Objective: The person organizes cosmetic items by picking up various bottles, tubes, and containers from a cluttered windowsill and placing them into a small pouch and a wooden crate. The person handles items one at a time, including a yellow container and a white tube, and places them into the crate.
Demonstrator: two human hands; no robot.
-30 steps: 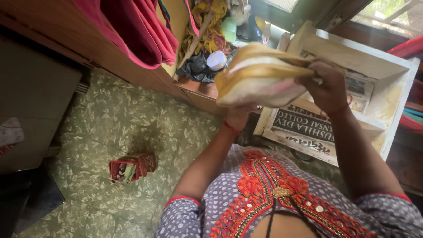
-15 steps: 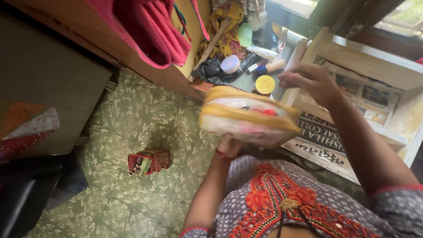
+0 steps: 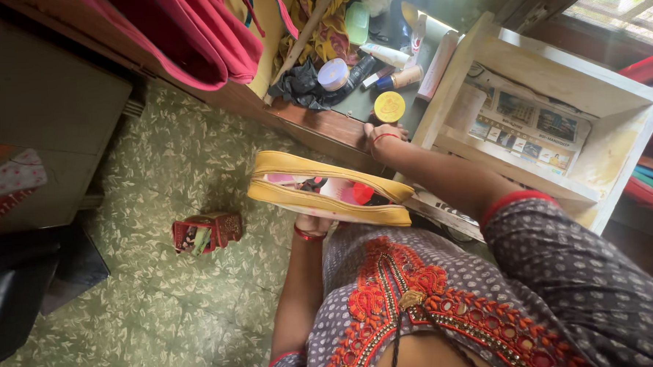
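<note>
My left hand (image 3: 312,224) holds an open yellow zip pouch (image 3: 327,188) from underneath, in front of my chest. Pink, red and dark small items show inside it. My right hand (image 3: 387,132) is stretched out to a small jar with a round yellow lid (image 3: 389,106) on the wooden ledge (image 3: 317,127). The hand is right against the jar; its fingers are hidden behind my wrist, so I cannot tell whether they grip it.
Tubes, a white-lidded jar (image 3: 333,74), a black bag and cloth crowd the ledge. A cream shelf unit (image 3: 557,85) lined with newspaper stands to the right. A small red box (image 3: 205,233) lies on the green patterned floor. Pink cloth (image 3: 188,35) hangs above.
The pouch has come down from face height to chest height and now lies open. My right hand has let go of it and reached down to the yellow-lidded jar.
</note>
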